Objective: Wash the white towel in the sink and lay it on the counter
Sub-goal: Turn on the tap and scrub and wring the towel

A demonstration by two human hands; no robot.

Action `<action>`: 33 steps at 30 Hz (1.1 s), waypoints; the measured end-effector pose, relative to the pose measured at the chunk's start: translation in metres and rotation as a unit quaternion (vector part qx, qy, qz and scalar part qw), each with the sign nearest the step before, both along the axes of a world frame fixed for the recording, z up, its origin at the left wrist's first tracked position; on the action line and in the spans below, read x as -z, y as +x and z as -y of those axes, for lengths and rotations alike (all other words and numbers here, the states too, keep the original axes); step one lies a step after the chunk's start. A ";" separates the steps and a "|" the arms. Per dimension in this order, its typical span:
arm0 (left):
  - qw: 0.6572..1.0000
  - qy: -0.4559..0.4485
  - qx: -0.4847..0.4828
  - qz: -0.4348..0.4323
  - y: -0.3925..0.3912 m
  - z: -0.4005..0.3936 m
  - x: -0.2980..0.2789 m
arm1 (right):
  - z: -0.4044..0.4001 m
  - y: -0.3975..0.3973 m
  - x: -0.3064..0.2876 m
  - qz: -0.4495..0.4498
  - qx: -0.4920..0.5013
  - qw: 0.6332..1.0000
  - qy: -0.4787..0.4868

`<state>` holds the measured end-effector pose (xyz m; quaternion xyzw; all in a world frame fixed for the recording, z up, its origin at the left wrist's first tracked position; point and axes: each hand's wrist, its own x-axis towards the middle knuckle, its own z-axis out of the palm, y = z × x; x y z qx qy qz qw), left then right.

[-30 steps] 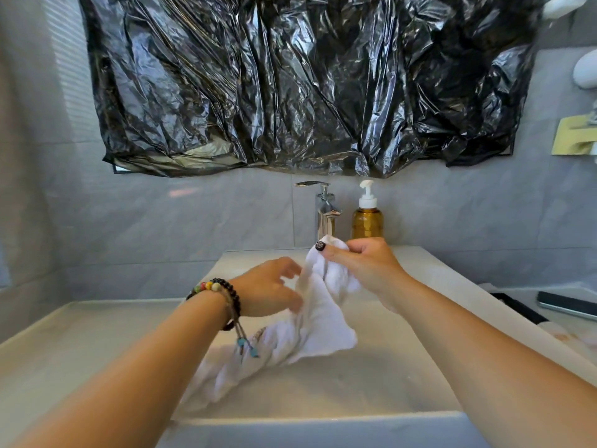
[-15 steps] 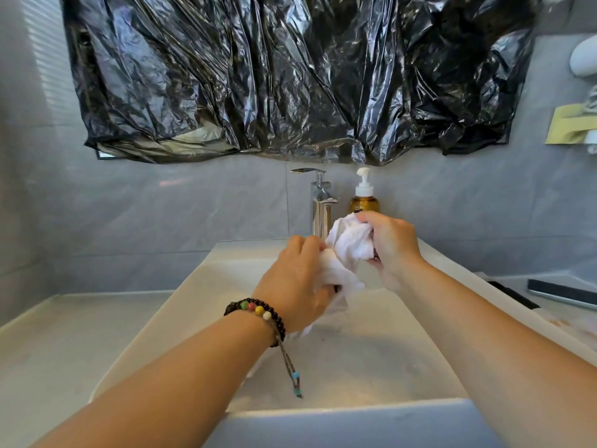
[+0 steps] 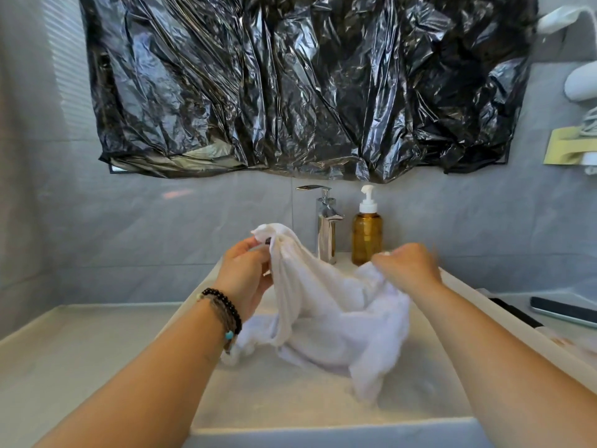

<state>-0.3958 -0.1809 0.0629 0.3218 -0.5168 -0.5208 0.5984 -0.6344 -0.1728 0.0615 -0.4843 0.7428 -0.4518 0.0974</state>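
Left hand [image 3: 246, 276] pinching a raised corner of white towel [image 3: 336, 321], right hand [image 3: 407, 270] gripping the opposite edge; cloth sagging between, above sink [image 3: 323, 431] basin. Faucet [image 3: 326, 231], soap bottle [image 3: 366, 236] just behind; counter [image 3: 80, 350] open at left.

No readable text, label, brand, number or sign shows anywhere.

obstacles: faucet [image 3: 326, 227], soap bottle [image 3: 366, 232] behind sink | free: left counter [image 3: 80, 350]
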 end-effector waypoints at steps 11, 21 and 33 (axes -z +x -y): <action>0.999 0.049 -0.023 0.002 -0.003 0.006 0.004 | -0.004 0.081 0.011 0.064 -0.330 0.941 -0.034; 0.964 -0.069 -0.081 0.246 -0.018 -0.006 0.001 | -0.001 0.098 -0.033 0.163 -0.136 0.941 -0.264; 0.992 0.093 -0.023 0.083 -0.033 0.009 -0.020 | -0.006 0.121 -0.009 0.001 -0.184 0.939 -0.292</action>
